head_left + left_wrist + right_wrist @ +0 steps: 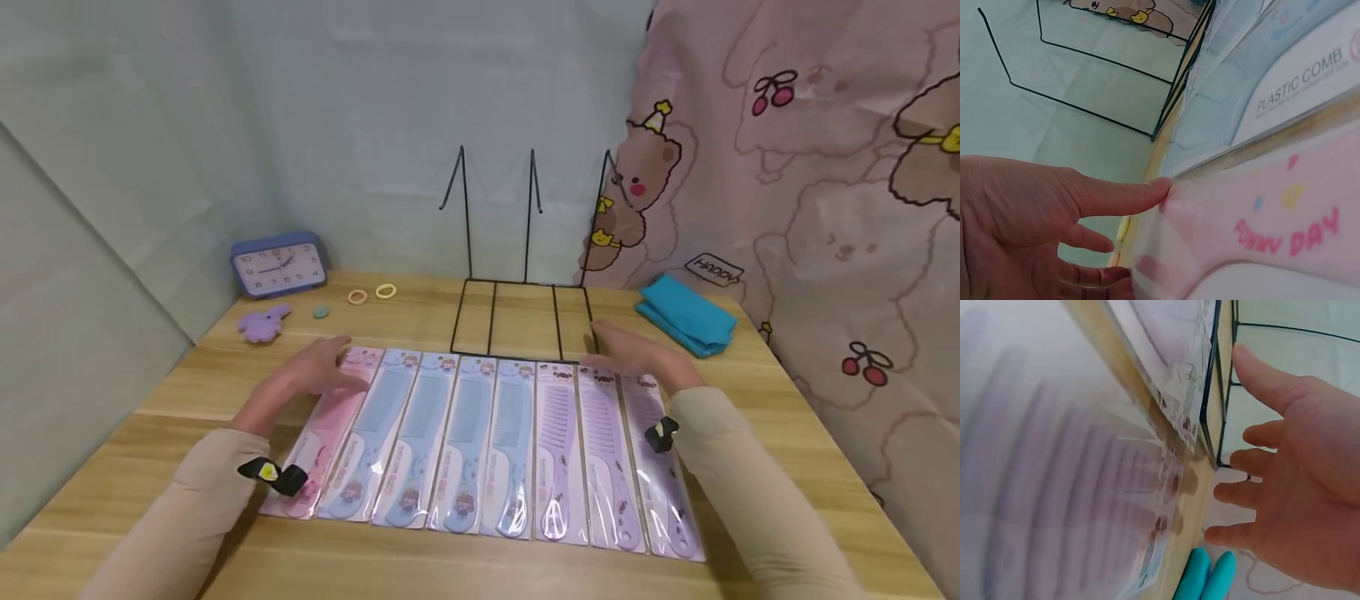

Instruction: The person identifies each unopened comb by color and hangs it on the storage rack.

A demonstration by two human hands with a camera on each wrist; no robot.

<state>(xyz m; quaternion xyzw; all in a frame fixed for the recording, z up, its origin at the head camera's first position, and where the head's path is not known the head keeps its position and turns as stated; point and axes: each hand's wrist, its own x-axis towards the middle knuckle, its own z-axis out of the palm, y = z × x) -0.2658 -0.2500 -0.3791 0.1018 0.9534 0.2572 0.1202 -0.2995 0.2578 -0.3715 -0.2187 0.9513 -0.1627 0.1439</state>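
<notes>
Packaged plastic combs lie side by side in a row on the wooden table. A pink comb pack (330, 437) is at the left end, several blue comb packs (423, 408) fill the middle, and purple comb packs (557, 417) make up the right end. At the pink pack's far end is my left hand (318, 367); in the left wrist view its straight thumb (1125, 195) touches the pack, the other fingers loosely bent. My right hand (637, 354) hovers over the far ends of the purple packs, fingers spread and holding nothing, as the right wrist view shows.
Behind the row stands a black wire rack (527, 283) with upright hooks. A folded teal cloth (686, 317) lies back right. Back left are a blue clock (279, 267), a purple plush toy (262, 325), a pink ring (357, 297), a yellow ring (386, 291) and a small green disc (321, 312).
</notes>
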